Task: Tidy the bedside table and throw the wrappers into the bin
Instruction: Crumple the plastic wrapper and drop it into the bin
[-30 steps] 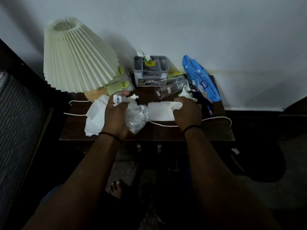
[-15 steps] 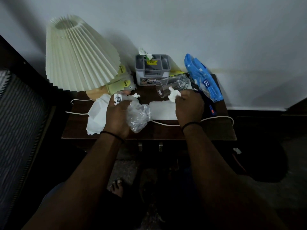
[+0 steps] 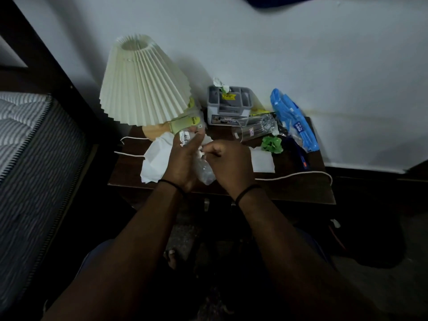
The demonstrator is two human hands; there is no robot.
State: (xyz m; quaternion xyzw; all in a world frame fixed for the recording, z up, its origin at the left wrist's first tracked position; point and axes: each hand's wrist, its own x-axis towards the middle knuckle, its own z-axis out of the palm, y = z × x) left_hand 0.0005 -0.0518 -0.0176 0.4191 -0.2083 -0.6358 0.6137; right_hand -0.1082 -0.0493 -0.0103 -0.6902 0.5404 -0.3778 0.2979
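Over the dark wooden bedside table (image 3: 301, 192), my left hand (image 3: 183, 163) grips a crumpled clear plastic wrapper (image 3: 206, 173) with a barcode label. My right hand (image 3: 228, 164) pinches a small white scrap (image 3: 201, 152) against that wrapper. A white paper wrapper (image 3: 156, 159) lies left of my hands, a white tissue (image 3: 262, 161) to the right. Behind the tissue sit a crumpled green wrapper (image 3: 272, 144), a clear glass (image 3: 254, 129) on its side and a blue packet (image 3: 293, 122) against the wall.
A pleated cream lamp (image 3: 143, 82) stands at the table's back left, with yellow-green packets (image 3: 188, 122) under it. A grey organiser box (image 3: 229, 105) sits at the back. A white cord (image 3: 298, 174) runs across the table. The bed (image 3: 30, 158) is on the left.
My right hand has moved left from beside the glass with the white scrap and meets my left hand. The green wrapper is now uncovered. The camera has shifted.
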